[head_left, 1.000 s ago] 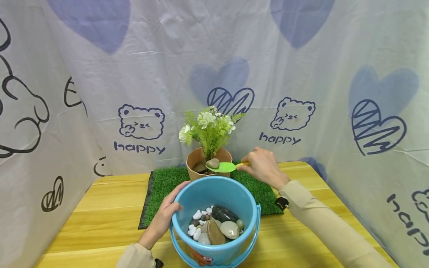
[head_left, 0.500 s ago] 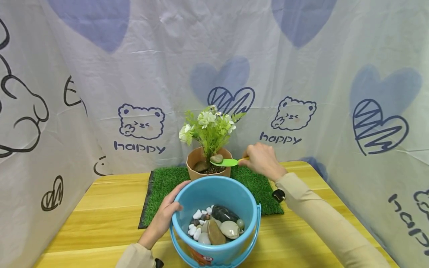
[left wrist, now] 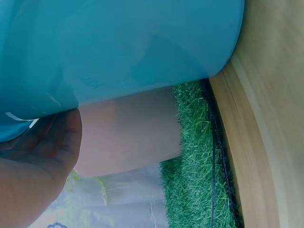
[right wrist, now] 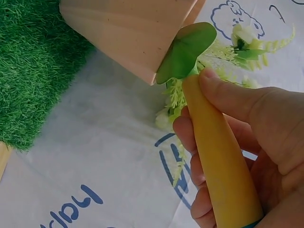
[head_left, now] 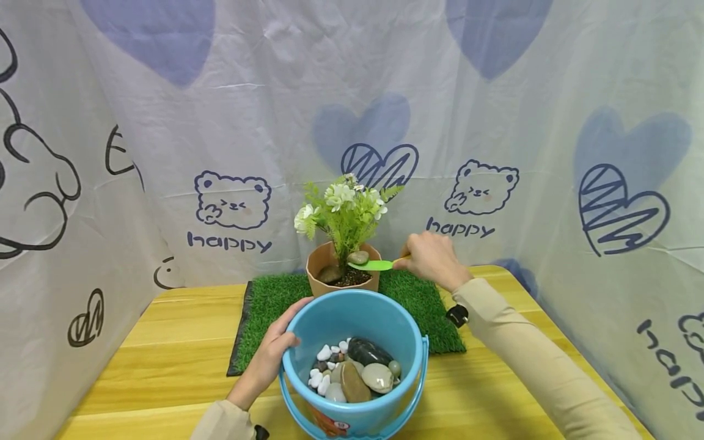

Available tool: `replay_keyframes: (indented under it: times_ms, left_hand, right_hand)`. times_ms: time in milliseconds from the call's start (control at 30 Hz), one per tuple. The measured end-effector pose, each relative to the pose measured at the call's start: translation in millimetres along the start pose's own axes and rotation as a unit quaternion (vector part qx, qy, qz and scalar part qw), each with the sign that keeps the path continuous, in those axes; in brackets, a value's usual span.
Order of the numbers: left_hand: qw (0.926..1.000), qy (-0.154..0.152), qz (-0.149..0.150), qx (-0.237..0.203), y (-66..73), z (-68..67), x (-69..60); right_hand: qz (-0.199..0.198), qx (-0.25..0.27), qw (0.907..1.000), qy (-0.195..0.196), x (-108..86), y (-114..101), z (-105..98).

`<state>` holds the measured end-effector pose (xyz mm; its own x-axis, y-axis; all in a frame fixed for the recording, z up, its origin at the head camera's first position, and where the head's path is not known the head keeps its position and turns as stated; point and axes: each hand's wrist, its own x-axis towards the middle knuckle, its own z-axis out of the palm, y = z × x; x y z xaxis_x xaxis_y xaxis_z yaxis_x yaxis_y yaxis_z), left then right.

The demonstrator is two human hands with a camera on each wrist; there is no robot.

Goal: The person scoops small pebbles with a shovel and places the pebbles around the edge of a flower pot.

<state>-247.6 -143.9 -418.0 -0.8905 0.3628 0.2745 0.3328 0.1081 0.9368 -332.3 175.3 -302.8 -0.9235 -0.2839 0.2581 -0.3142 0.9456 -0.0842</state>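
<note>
My right hand (head_left: 431, 260) grips the yellow handle (right wrist: 218, 152) of a small trowel. Its green blade (head_left: 378, 266) reaches over the right rim of a tan flowerpot (head_left: 324, 288). A smooth tan stone (head_left: 359, 257) lies at the blade's tip, inside the pot's right side; whether the blade still bears it, I cannot tell. A darker stone (head_left: 330, 274) rests on the soil at left, beside the white-flowered plant (head_left: 346, 214). My left hand (head_left: 274, 348) holds the left rim of a blue bucket (head_left: 363, 315), thumb inside and fingers outside.
Inside the bucket lie several stones: a black one (head_left: 368, 351), a brown one (head_left: 354, 382) and small white pebbles (head_left: 323, 352). Pot and bucket stand close together, the pot on an artificial grass mat (head_left: 275, 299). A printed cloth (head_left: 231, 134) hangs behind the wooden table (head_left: 165, 348).
My right hand has moved slightly up and right. The stone and blade tip have shifted toward the pot's right back side, uncovering soil. My left hand and the bucket stay put.
</note>
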Motion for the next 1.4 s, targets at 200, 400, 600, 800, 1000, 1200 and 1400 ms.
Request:
replay_keyframes:
  times_ms: [200, 400, 600, 800, 1000, 1200, 1400]
  left_hand:
    - [1.0, -0.003, 0.001, 0.0, -0.1, -0.1, -0.1]
    - [1.0, -0.003, -0.003, 0.0, -0.7, 0.0, 0.0]
    - [1.0, 0.002, -0.005, 0.002, -1.4, 0.4, 0.1]
    - [1.0, 0.003, -0.004, 0.001, -1.1, 0.5, 0.2]
    - [1.0, 0.004, -0.005, 0.0, -0.7, 0.7, 0.3]
    - [1.0, 0.003, -0.003, 0.0, -0.4, 0.6, 0.0]
    - [1.0, 0.0, -0.004, -0.003, -0.3, 0.0, -0.4]
  right_hand:
    - [0.003, 0.001, 0.9999, -0.015, -1.0, 0.3, -7.3]
    - [0.009, 0.006, 0.9996, -0.026, -2.6, 1.7, -8.5]
    - [0.0, 0.009, 0.9997, -0.022, -4.7, 2.3, -5.9]
    - [-0.009, 0.009, 0.9998, -0.014, -5.7, 3.2, -4.0]
    - [-0.011, 0.015, 0.9997, -0.014, -8.7, 5.6, 0.1]
    - [-0.014, 0.024, 0.9995, -0.018, -12.2, 7.7, 5.0]
    - [-0.036, 0.03, 0.998, -0.042, -14.8, 9.5, 6.8]
